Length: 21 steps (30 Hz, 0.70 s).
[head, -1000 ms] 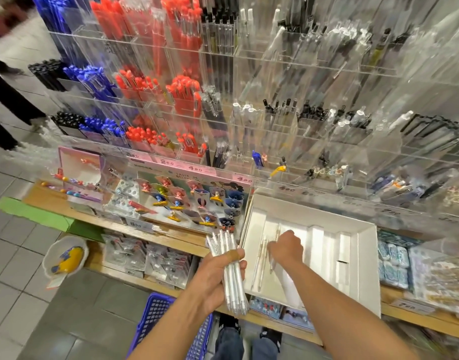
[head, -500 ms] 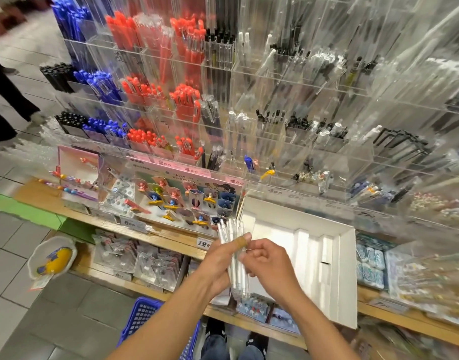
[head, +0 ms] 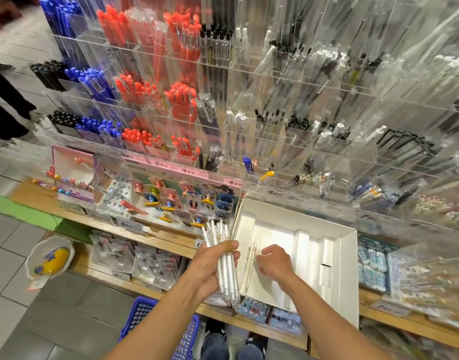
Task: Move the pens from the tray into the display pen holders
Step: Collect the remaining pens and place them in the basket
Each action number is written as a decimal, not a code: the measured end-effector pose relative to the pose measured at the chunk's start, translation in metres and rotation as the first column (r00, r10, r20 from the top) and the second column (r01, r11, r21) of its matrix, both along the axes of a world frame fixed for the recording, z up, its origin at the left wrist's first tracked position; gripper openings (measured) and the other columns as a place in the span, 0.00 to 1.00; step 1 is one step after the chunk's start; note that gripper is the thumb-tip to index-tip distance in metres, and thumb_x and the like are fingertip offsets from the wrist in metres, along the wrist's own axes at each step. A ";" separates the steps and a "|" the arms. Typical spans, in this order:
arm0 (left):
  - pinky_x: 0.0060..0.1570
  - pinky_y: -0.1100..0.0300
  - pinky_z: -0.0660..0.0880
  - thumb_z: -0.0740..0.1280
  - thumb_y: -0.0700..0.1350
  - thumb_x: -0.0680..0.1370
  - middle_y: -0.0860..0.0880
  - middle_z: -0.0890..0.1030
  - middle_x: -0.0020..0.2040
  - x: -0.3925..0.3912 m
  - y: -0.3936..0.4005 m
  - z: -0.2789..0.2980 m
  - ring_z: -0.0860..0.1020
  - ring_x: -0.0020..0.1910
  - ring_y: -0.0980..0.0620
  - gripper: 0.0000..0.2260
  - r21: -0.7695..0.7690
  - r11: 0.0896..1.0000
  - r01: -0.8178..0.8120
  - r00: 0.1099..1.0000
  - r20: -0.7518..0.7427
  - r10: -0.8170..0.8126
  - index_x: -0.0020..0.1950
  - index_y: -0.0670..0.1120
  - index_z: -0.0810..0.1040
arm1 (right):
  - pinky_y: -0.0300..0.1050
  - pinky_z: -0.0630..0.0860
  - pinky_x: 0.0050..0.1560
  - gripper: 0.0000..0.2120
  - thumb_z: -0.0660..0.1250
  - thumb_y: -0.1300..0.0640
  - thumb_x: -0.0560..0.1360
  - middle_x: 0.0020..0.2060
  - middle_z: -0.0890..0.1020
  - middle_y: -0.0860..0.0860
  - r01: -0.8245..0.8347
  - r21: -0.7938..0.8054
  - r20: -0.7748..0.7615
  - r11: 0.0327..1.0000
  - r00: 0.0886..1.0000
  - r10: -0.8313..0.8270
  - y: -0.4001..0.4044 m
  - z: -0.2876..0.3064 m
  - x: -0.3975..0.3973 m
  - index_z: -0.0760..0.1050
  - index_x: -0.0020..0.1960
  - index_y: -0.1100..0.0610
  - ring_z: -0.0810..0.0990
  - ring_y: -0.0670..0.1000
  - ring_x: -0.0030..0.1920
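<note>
The left hand (head: 212,266) grips a bundle of clear pens (head: 224,261), fingers and thumb wrapped round its middle. The bundle stands nearly upright in view, its long axis running from about 11 o'clock at the top to 5 o'clock at the bottom, just left of the white tray (head: 345,268). Which ends are the tips is too blurred to tell.

The right hand (head: 273,263) hangs over the tray's left compartment, fingers loosely curled and slightly apart, holding nothing. Just at its 9 o'clock, two clear pens (head: 249,261) lie in the tray, long axes running roughly 12 to 6. The clear pen holders (head: 262,131) rise at 12 o'clock, beyond the tray.
</note>
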<state>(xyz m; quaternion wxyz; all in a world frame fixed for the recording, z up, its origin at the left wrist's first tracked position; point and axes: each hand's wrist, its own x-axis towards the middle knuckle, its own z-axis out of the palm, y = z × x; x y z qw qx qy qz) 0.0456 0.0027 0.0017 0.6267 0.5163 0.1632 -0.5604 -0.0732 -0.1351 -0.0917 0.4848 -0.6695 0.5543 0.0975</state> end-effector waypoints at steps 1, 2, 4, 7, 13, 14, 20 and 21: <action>0.35 0.60 0.79 0.71 0.33 0.74 0.44 0.80 0.36 0.001 0.002 -0.001 0.80 0.33 0.51 0.12 0.006 1.000 -0.001 1.000 0.001 0.001 0.56 0.34 0.78 | 0.41 0.69 0.36 0.06 0.67 0.57 0.74 0.36 0.73 0.49 -0.083 -0.029 -0.055 0.996 0.995 0.081 0.003 -0.013 0.003 0.69 0.43 0.55 0.75 0.51 0.36; 0.35 0.60 0.78 0.71 0.33 0.74 0.44 0.80 0.37 0.002 0.005 -0.001 0.80 0.33 0.51 0.13 0.011 1.000 0.000 1.000 0.000 0.000 0.57 0.33 0.78 | 0.41 0.66 0.34 0.06 0.66 0.57 0.74 0.36 0.72 0.49 -0.137 -0.050 -0.104 0.989 0.986 0.131 0.007 -0.023 0.007 0.69 0.44 0.55 0.73 0.50 0.36; 0.35 0.59 0.78 0.72 0.35 0.73 0.44 0.80 0.37 0.002 0.009 -0.002 0.80 0.33 0.51 0.15 0.014 1.000 0.000 1.000 0.004 0.000 0.58 0.35 0.77 | 0.41 0.64 0.31 0.09 0.66 0.56 0.74 0.40 0.74 0.50 -0.182 -0.101 -0.192 0.978 0.968 0.160 0.013 -0.035 0.013 0.69 0.50 0.57 0.73 0.51 0.38; 0.34 0.59 0.77 0.73 0.36 0.72 0.44 0.79 0.37 0.003 0.014 -0.003 0.79 0.33 0.51 0.15 0.025 1.000 0.001 1.000 0.004 -0.001 0.57 0.36 0.78 | 0.40 0.64 0.28 0.09 0.68 0.56 0.72 0.37 0.75 0.49 -0.202 -0.178 -0.256 0.963 0.955 0.153 0.015 -0.037 0.018 0.70 0.46 0.57 0.74 0.50 0.34; 0.41 0.58 0.77 0.71 0.36 0.75 0.45 0.80 0.39 0.001 0.016 -0.001 0.79 0.35 0.50 0.19 -0.028 0.996 -0.088 0.995 -0.039 0.087 0.65 0.35 0.75 | 0.44 0.78 0.35 0.07 0.68 0.56 0.68 0.26 0.80 0.50 0.040 -0.064 -0.035 0.997 0.998 -0.043 0.000 0.009 -0.001 0.75 0.33 0.58 0.78 0.50 0.27; 0.42 0.58 0.76 0.72 0.36 0.74 0.44 0.80 0.40 0.001 0.015 -0.001 0.79 0.35 0.50 0.20 -0.036 0.994 -0.099 0.994 -0.041 0.098 0.65 0.34 0.75 | 0.46 0.79 0.38 0.05 0.68 0.56 0.68 0.27 0.80 0.49 0.107 -0.016 0.083 0.994 0.991 -0.105 0.001 0.023 -0.005 0.77 0.36 0.57 0.79 0.50 0.28; 0.45 0.44 0.81 0.73 0.42 0.73 0.33 0.83 0.50 -0.008 0.009 0.006 0.83 0.46 0.36 0.19 -0.138 0.990 -0.041 0.994 -0.108 0.026 0.60 0.35 0.75 | 0.37 0.77 0.35 0.06 0.72 0.57 0.71 0.35 0.85 0.49 0.044 0.139 0.491 0.989 0.865 -0.107 0.051 0.110 -0.006 0.82 0.47 0.49 0.82 0.45 0.33; 0.44 0.42 0.82 0.72 0.44 0.74 0.29 0.81 0.53 -0.010 0.008 0.007 0.83 0.49 0.33 0.19 -0.159 0.987 -0.035 0.990 -0.138 0.013 0.60 0.35 0.75 | 0.38 0.78 0.36 0.06 0.73 0.56 0.71 0.36 0.84 0.49 0.036 0.112 0.483 0.993 0.871 -0.086 0.060 0.118 -0.001 0.81 0.47 0.48 0.82 0.44 0.34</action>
